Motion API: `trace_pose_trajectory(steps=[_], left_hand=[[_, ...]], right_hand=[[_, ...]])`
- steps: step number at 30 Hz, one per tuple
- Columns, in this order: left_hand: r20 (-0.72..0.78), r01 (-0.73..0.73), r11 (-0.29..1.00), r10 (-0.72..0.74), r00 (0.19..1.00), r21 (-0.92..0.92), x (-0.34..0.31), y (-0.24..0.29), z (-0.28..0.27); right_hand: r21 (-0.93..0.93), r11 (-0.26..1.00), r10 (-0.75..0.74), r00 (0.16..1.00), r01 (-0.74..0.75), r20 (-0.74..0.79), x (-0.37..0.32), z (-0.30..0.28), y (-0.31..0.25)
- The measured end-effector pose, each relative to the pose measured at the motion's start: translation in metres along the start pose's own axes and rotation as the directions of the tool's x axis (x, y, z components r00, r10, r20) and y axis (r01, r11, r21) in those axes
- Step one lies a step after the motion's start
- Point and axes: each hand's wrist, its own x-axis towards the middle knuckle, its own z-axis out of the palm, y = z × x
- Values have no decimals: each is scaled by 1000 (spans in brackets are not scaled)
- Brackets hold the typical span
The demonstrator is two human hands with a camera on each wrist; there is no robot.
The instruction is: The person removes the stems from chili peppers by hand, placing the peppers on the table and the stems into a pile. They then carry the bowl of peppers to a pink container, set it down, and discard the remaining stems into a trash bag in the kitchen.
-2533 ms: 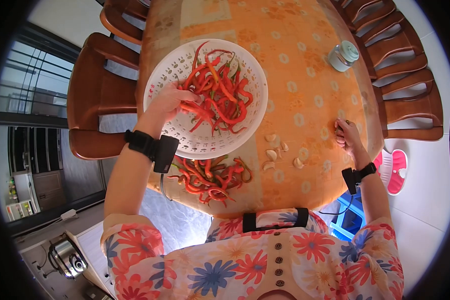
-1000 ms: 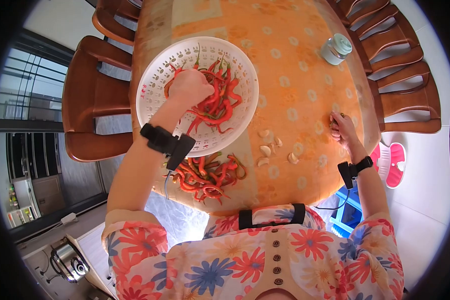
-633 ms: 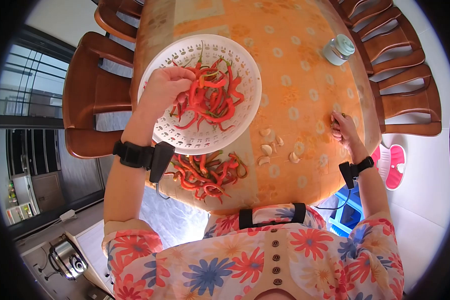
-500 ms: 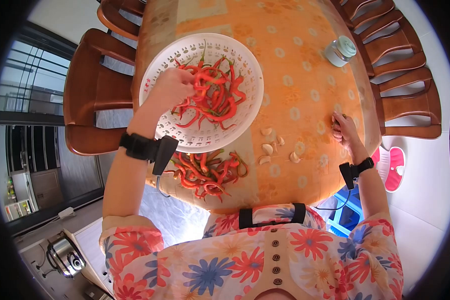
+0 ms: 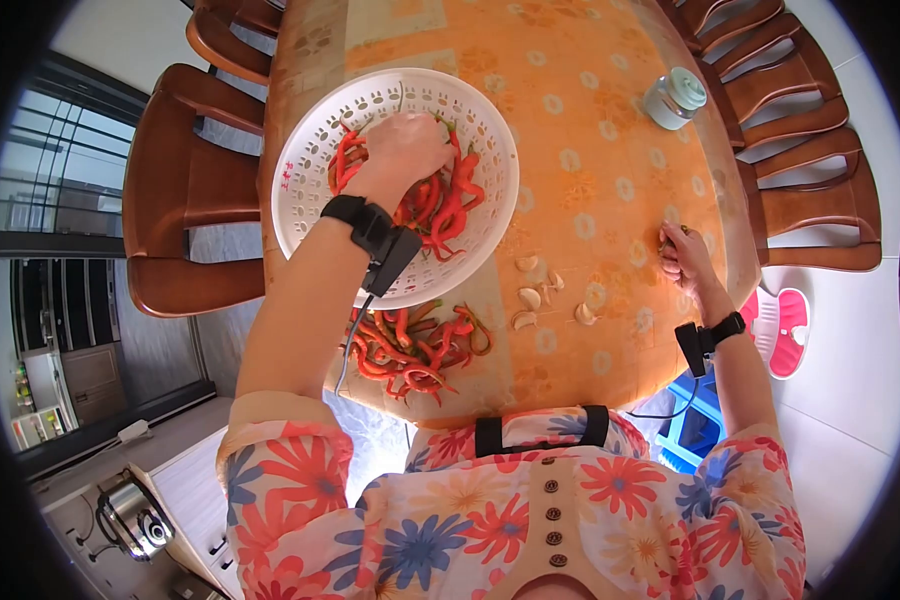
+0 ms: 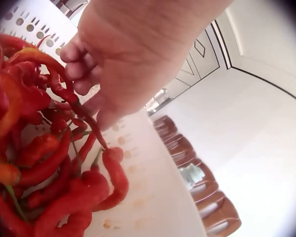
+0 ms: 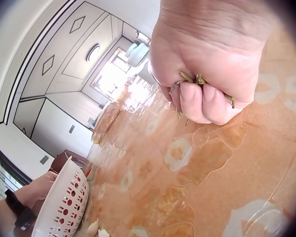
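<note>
My left hand [image 5: 406,150] is down among the red chili peppers [image 5: 448,215] in a white perforated colander [image 5: 290,215]. In the left wrist view, its fingers [image 6: 79,69] curl and a dark, thin part of a chili pepper [image 6: 91,121] runs between fingers and thumb. My right hand [image 5: 682,255] rests as a fist on the tablecloth at the right. Small green chili stems [image 7: 200,79] stick out between its curled fingers in the right wrist view. A second pile of red chilies [image 5: 410,350] lies on the table between the colander and my body.
Several peeled garlic cloves [image 5: 530,297] lie on the patterned orange tablecloth [image 5: 590,160] between the hands. A glass jar with a pale green lid [image 5: 675,98] stands toward the right edge. Brown chairs [image 5: 195,190] line both sides.
My left hand lifts from the chilies at the colander's left side, then reaches back in over the middle of the heap. The right fist stays in place.
</note>
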Motion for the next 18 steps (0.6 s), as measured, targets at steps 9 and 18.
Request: trace_pose_trajectory(steps=[9,18], left_hand=[[-37,-107,949,101,994,-296,-7,-27,-20],[-145,-128,216,-63,987,-968,-79,-62,-36]], right_hand=[[-3,1000,1,1000,-1,14,1,-2,1],[-3,1000,-21,999,21,-39,-7,8,-6]])
